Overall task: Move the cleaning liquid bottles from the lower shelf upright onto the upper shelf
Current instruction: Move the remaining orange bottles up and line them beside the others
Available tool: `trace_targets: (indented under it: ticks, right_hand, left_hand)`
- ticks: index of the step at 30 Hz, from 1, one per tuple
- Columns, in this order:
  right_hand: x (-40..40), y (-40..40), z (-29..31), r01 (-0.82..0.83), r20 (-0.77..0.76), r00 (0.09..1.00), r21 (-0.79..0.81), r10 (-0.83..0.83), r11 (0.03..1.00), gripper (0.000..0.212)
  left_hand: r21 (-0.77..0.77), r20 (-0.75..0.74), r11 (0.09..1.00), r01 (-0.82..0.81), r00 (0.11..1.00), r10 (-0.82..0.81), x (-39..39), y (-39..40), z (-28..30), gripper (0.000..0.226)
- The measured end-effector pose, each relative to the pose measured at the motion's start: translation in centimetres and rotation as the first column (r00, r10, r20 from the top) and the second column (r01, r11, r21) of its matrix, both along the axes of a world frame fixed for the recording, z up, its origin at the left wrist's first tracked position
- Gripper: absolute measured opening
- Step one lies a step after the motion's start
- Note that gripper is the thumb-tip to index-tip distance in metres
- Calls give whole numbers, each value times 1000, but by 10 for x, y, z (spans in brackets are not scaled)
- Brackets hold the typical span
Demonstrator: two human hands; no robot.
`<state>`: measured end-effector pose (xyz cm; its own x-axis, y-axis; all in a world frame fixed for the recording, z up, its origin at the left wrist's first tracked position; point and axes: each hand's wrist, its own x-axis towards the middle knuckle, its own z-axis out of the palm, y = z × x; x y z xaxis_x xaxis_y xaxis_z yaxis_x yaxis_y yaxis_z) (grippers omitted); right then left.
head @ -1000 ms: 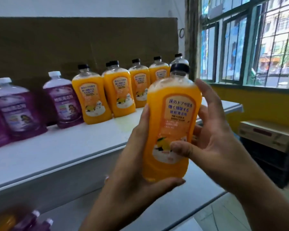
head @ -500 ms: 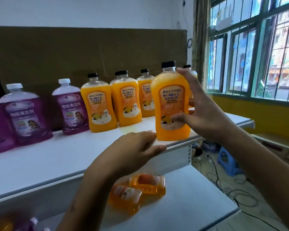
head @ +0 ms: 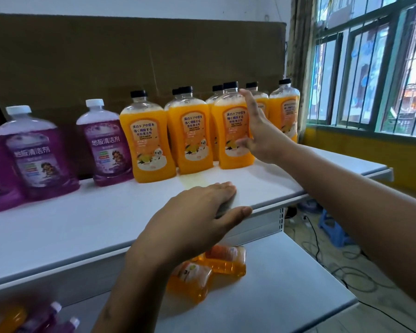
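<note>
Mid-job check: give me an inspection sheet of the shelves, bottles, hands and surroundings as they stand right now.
Surface: white upper shelf and lower shelf.
Job's things: orange bottles and purple bottles upright on the upper shelf; two orange bottles lying down on the lower shelf, more at its left end.
Clutter: nothing seen.
Hands: left hand rests flat on the upper shelf's front edge; right hand, fingers straight, against the newest orange bottle.
Cables: black cables on the floor.
Surroundings: brown backboard, barred window, blue stool.
</note>
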<state>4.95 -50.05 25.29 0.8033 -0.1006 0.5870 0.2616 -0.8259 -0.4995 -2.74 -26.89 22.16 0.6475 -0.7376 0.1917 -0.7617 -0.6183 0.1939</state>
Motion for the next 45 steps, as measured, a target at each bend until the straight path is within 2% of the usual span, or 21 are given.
trace_targets:
  ticks: [4,9,12,14,15,17,18,20,22,23,25,28,30,33,36,38,41,43,45]
  right_hand:
    - [9,1,-1,0,8,1000,8,0,1000,113]
    - [2,4,3,66,-19,998,-33,-67,997,115]
    - [-25,8,3,58,-142,988,-29,-61,998,117]
    - [-55,9,-10,66,-191,979,-37,-72,997,109]
    - [-72,9,-19,70,-143,987,-43,-76,997,99]
    - [-113,14,-43,13,98,995,70,-20,997,69]
    - [-134,20,-57,-47,237,972,182,2,982,54]
    - [-173,34,-95,-130,397,917,367,-29,921,37]
    - [-199,50,-150,-122,358,930,499,-76,858,30]
    - [-208,58,-181,-100,294,952,562,-85,821,29]
    - [-214,74,-240,-56,151,986,683,-66,728,34]
    - [-207,91,-303,67,-116,993,704,22,707,46]
    - [-197,97,-319,106,-218,973,714,76,692,41]
    - [-169,102,-321,102,-283,946,719,156,687,32]
    - [-120,112,-309,72,-316,924,699,217,712,35]
    - [-80,120,-302,14,-333,914,598,233,801,44]
    - [-15,135,-288,-65,-423,872,400,247,914,52]
    - [22,147,-282,-84,-514,831,261,212,962,53]
    - [50,155,-283,-97,-599,780,169,180,981,54]
  left_hand:
    - [-34,20,999,2,1000,-2,5,1,-2,69]
    - [-85,0,996,-1,1000,1,2,1,-1,58]
    - [-292,25,956,28,999,-22,-6,7,-3,45]
    - [-529,148,842,104,989,-29,-18,15,-14,36]
    - [-647,211,743,170,977,-39,-26,20,-24,31]
    - [-807,251,528,265,963,-99,-43,29,-54,27]
    - [-849,242,452,273,962,-127,-51,32,-72,27]
    - [-897,167,393,202,978,-123,-62,35,-110,27]
    - [-930,-49,367,-3,992,-118,-67,38,-148,26]
    - [-919,-216,363,-152,966,-142,-68,39,-165,26]
    - [-818,-483,428,-383,863,-149,-64,42,-196,28]
    - [-693,-625,495,-524,779,-50,-55,52,-237,24]
    - [-624,-661,523,-581,749,44,-48,59,-256,28]
    - [-482,-715,597,-642,682,156,-32,65,-276,26]
    - [-337,-700,705,-624,667,257,-9,67,-290,55]
    - [-300,-664,716,-630,677,318,11,65,-295,71]
    - [-349,-645,695,-629,699,308,42,54,-298,86]
    - [-384,-628,664,-641,709,321,59,44,-299,98]
    - [-345,-584,649,-678,696,418,69,30,-304,108]
